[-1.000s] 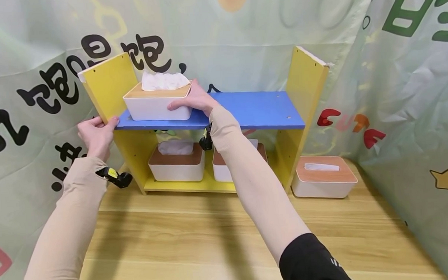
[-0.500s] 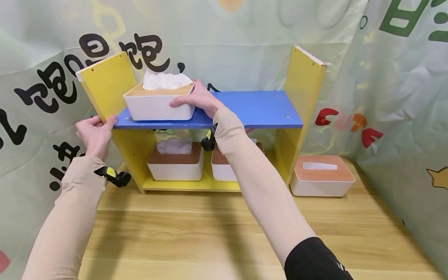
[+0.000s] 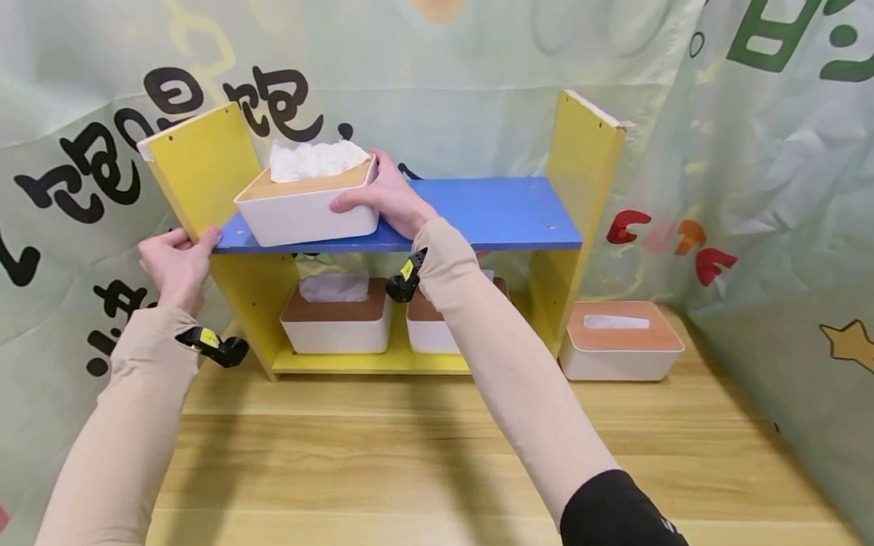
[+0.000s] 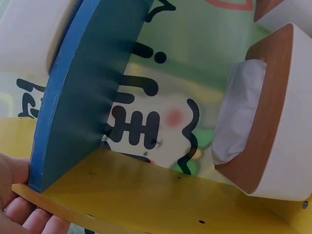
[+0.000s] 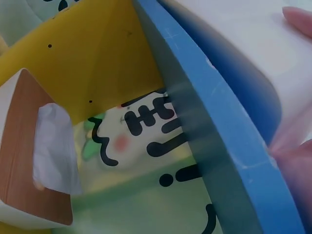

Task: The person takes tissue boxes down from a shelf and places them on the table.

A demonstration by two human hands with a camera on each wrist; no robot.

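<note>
A white tissue box (image 3: 312,216) with a light wooden lid and a white tissue sticking up stands at the left of the blue shelf board (image 3: 493,211). My right hand (image 3: 387,196) grips its right end, thumb on the front face and the other fingers around the far side. The box sits at a slight slant, its front close to the board's edge. My left hand (image 3: 176,264) holds the yellow left side panel (image 3: 205,164) of the shelf unit, thumb by the blue board's corner and fingers curled around the panel's outer side, as the left wrist view shows.
On the yellow lower shelf are a tissue box (image 3: 338,329) with a browner lid and another box (image 3: 428,329) partly behind my right arm. A further tissue box (image 3: 620,347) stands on the wooden floor (image 3: 371,460) right of the unit. A printed cloth (image 3: 430,64) hangs behind.
The tissue box has shifted slightly right along the blue board and turned, its left front corner coming nearer the front edge. My left hand keeps its hold on the panel. The head view drifted slightly.
</note>
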